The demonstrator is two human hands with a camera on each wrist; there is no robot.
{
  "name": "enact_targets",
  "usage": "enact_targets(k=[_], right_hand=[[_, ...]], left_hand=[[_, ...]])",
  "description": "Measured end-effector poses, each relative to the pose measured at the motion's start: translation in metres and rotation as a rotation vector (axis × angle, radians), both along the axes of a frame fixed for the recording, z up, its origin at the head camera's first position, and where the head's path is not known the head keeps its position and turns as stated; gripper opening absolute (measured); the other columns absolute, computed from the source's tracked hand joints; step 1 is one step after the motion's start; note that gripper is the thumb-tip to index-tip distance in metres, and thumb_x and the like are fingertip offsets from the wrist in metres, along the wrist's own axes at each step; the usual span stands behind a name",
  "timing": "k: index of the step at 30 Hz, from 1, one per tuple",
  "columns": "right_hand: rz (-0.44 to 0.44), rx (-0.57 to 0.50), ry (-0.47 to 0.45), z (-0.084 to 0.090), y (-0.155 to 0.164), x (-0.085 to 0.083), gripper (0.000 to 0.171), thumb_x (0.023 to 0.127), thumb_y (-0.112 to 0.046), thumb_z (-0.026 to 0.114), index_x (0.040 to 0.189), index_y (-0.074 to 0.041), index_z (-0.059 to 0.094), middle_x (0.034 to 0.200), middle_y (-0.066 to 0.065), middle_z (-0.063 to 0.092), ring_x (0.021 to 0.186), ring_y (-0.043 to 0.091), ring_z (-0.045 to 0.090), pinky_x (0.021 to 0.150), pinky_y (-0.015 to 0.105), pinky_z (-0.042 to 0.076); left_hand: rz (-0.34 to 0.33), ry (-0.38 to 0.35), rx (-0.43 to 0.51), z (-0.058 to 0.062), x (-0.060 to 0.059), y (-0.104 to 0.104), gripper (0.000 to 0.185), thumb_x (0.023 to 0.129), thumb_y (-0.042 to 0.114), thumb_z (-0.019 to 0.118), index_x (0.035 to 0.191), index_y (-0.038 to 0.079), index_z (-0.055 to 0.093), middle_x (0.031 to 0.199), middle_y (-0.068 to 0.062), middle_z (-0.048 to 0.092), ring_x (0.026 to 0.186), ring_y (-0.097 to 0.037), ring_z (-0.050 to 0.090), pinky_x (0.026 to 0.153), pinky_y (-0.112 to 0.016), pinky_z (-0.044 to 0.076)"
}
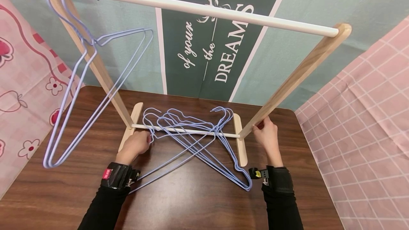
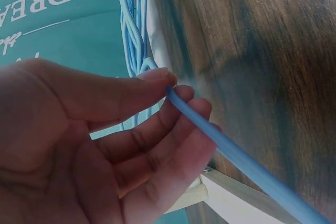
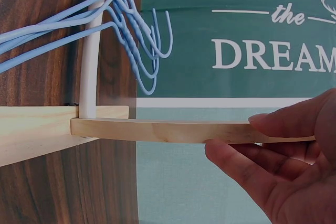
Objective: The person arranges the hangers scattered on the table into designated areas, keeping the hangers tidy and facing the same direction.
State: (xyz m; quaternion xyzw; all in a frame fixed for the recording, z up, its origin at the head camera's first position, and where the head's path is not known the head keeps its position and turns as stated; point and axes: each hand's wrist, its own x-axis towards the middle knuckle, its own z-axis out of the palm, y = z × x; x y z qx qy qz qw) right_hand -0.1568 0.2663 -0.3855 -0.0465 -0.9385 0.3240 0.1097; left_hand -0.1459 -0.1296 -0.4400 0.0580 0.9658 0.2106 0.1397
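Dark brown wooden table (image 1: 198, 201) carrying pale wooden garment rack with white rails (image 1: 204, 10). Pile of blue wire hangers (image 1: 191, 134) across lower rail, centre. Left hand (image 1: 135, 144) pinching one hanger wire. Right hand (image 1: 266, 134) gripping right rack upright near base.

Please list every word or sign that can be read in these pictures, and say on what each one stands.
"of your": white script on the dark green banner behind the rack.
"the": same banner.
"DREAMS": same banner, white capitals.
Antler sign above the words: same banner.
Pink label on the left wristband: too small to read.
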Motion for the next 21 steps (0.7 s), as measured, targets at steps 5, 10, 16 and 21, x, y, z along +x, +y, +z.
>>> enact_targets(k=[5, 10, 16, 21], right_hand=[[0.006, 0.002, 0.010, 0.000, 0.000, 0.001, 0.023, 0.082, 0.001, 0.057, 0.102, 0.009, 0.051, 0.084, 0.026, 0.058, 0.072, 0.036, 0.058, 0.055, 0.036, 0.043], [0.002, 0.003, 0.010, -0.001, 0.001, 0.000, 0.022, 0.082, 0.001, 0.057, 0.101, 0.009, 0.051, 0.083, 0.026, 0.058, 0.071, 0.036, 0.058, 0.055, 0.035, 0.043], [0.002, 0.010, 0.016, -0.001, 0.001, 0.000, 0.022, 0.081, 0.001, 0.057, 0.101, 0.009, 0.051, 0.082, 0.026, 0.058, 0.070, 0.036, 0.058, 0.055, 0.035, 0.043], [0.000, 0.008, 0.014, 0.000, 0.000, 0.001, 0.022, 0.081, 0.002, 0.058, 0.101, 0.009, 0.051, 0.082, 0.026, 0.058, 0.071, 0.035, 0.058, 0.054, 0.034, 0.043]], left_hand=[[-0.019, 0.037, 0.033, 0.001, 0.001, -0.001, 0.011, 0.075, 0.003, 0.055, 0.067, 0.011, 0.053, 0.066, -0.005, 0.053, 0.061, -0.024, 0.050, 0.053, -0.036, 0.038], [-0.038, 0.060, 0.049, 0.001, 0.002, -0.002, 0.013, 0.073, 0.001, 0.055, 0.066, 0.012, 0.054, 0.066, -0.005, 0.054, 0.061, -0.024, 0.049, 0.054, -0.036, 0.039], [-0.070, 0.100, 0.078, 0.008, 0.005, -0.003, 0.013, 0.072, 0.000, 0.056, 0.065, 0.011, 0.053, 0.062, -0.002, 0.051, 0.059, -0.022, 0.047, 0.053, -0.034, 0.038], [-0.110, 0.123, 0.096, 0.015, 0.008, -0.005, 0.013, 0.072, -0.001, 0.057, 0.065, 0.010, 0.053, 0.061, 0.000, 0.049, 0.057, -0.019, 0.045, 0.052, -0.033, 0.037]])
